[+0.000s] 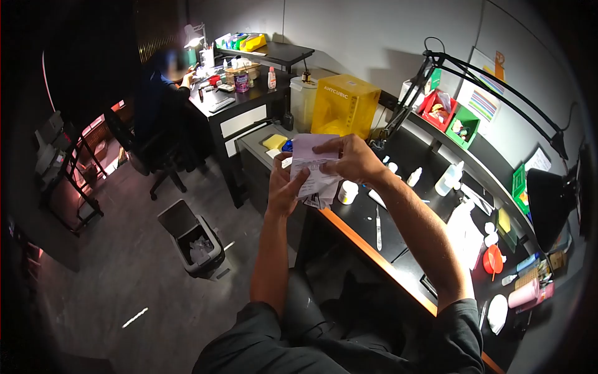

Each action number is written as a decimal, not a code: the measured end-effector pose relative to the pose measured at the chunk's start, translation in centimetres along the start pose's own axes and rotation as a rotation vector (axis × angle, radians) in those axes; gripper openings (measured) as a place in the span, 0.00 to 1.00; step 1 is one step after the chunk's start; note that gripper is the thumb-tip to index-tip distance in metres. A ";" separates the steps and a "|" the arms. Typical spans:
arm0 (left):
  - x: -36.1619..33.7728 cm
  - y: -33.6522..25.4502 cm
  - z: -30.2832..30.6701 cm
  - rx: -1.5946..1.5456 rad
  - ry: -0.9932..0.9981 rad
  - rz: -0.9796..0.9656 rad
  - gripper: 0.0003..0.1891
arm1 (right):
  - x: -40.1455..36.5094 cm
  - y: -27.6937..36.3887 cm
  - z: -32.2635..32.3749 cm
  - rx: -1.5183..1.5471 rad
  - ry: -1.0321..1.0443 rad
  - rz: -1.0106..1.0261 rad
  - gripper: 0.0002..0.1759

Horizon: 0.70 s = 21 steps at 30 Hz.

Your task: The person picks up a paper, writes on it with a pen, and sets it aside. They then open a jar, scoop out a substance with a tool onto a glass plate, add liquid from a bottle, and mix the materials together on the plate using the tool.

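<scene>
Several sheets of printed paper (314, 167) are held up in front of me, over the near corner of the workbench. My left hand (284, 190) grips their left side, thumb across the front. With my right hand (354, 163) I pinch the upper right part, fingers bent over the face of the paper. The print is too small to read. Just below and right of the papers, a white bottle (348, 192) stands on the black bench top (398, 234). A scalpel-like metal tool (378, 228) lies nearby.
A yellow Anycubic box (346, 106) stands behind my hands. On the floor at left is an open bin (194, 244) with crumpled paper inside. A lamp arm (498, 84) arches over the bench. A person (163, 93) sits at another desk, far left.
</scene>
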State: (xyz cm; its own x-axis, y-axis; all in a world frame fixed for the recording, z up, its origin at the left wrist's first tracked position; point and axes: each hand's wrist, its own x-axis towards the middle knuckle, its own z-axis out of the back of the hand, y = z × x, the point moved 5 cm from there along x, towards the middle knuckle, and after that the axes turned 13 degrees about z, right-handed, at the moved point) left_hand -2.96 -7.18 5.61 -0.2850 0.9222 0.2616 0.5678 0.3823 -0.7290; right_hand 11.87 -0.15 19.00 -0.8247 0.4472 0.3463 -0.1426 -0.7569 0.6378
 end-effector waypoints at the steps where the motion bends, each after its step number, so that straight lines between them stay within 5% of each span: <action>1: 0.0 -0.2 0.6 0.040 -0.022 -0.005 0.36 | 0.1 -1.0 -0.7 0.045 -0.030 -0.022 0.30; 5: 0.6 1.5 4.6 -0.116 -0.168 0.066 0.36 | 0.5 -1.8 -2.5 0.001 -0.146 -0.042 0.35; 10: -0.4 3.6 4.1 -0.448 -0.053 0.113 0.27 | 1.4 -1.2 -5.4 0.010 -0.281 -0.079 0.35; 21: -0.1 3.1 10.7 -0.305 -0.317 0.037 0.22 | 4.3 -6.6 -12.1 0.290 -0.522 -0.285 0.23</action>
State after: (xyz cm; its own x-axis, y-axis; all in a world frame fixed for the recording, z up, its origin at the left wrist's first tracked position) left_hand -9.43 -6.75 -3.43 -0.4561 0.8899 -0.0024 0.7706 0.3936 -0.5013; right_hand 2.66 1.00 7.97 -0.3926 0.8383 0.3783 -0.1027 -0.4488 0.8877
